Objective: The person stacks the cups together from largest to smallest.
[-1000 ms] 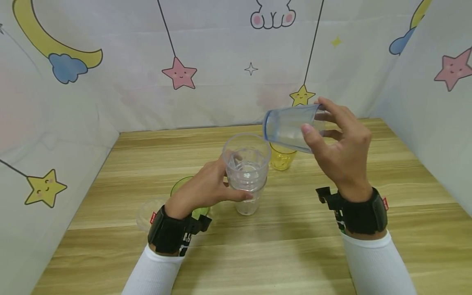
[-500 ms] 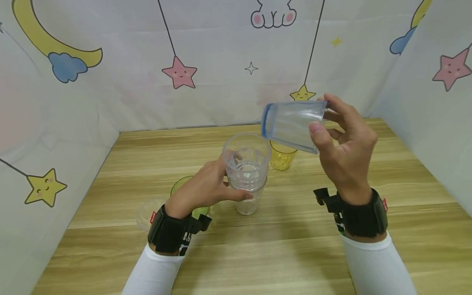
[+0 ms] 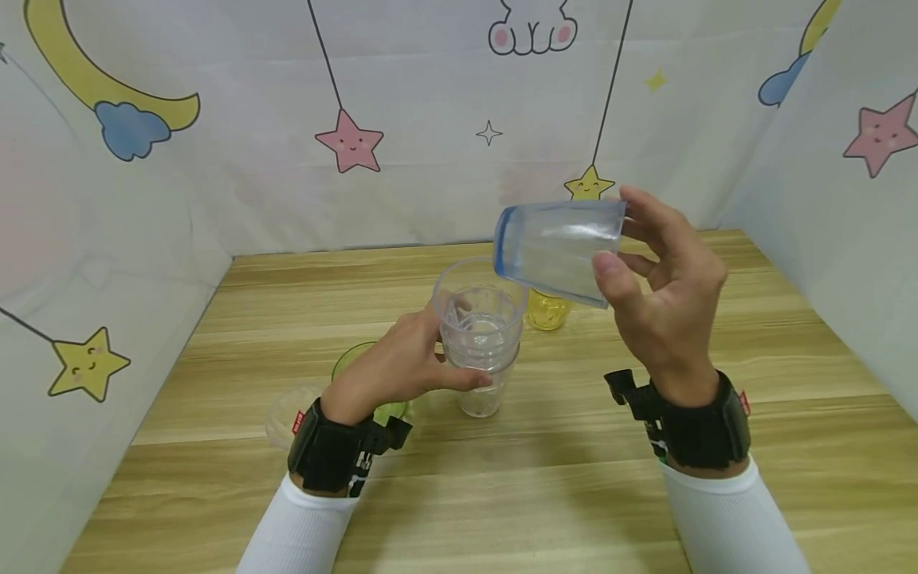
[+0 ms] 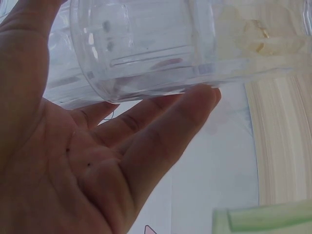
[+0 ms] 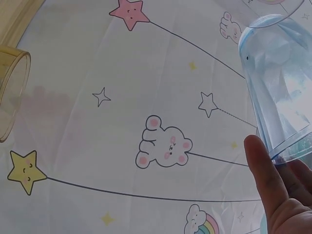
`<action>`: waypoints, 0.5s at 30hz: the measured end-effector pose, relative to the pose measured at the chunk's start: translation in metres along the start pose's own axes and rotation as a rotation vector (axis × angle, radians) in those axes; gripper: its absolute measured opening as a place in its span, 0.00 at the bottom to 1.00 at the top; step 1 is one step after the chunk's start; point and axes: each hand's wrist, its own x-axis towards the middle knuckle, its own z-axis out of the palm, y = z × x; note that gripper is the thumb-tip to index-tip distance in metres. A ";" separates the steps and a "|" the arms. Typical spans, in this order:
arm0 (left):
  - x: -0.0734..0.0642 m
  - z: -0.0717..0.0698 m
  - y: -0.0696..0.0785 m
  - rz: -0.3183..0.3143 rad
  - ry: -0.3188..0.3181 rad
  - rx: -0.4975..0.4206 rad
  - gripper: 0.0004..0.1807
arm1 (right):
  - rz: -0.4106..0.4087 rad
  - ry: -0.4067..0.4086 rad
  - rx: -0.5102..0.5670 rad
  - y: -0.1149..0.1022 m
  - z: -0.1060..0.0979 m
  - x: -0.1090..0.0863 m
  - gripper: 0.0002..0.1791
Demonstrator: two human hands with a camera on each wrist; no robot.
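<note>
one blue cup, just right of centre, is held almost sideways, its wide end pinched between the thumb and fingers of the right hand. at centre, the left hand curls round the upright clear cups. lowered at this tilt, the blue base could snag the clear rim and tip them; a slack pinch might drop it.

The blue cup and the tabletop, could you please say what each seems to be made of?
Blue cup: probably tinted plastic, glossy; it is see-through with bright highlights, though glass cannot be ruled out.
Tabletop: wood or wood-look laminate, smooth with a soft sheen; streaky grain shows, but I cannot tell which.
</note>
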 end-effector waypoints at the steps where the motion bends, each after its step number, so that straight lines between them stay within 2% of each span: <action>1: 0.000 0.000 0.000 -0.001 -0.001 0.001 0.49 | 0.005 -0.001 0.004 0.000 0.000 0.000 0.38; 15: 0.000 0.000 0.000 0.000 -0.001 0.002 0.48 | -0.016 -0.063 0.040 -0.003 -0.004 0.001 0.36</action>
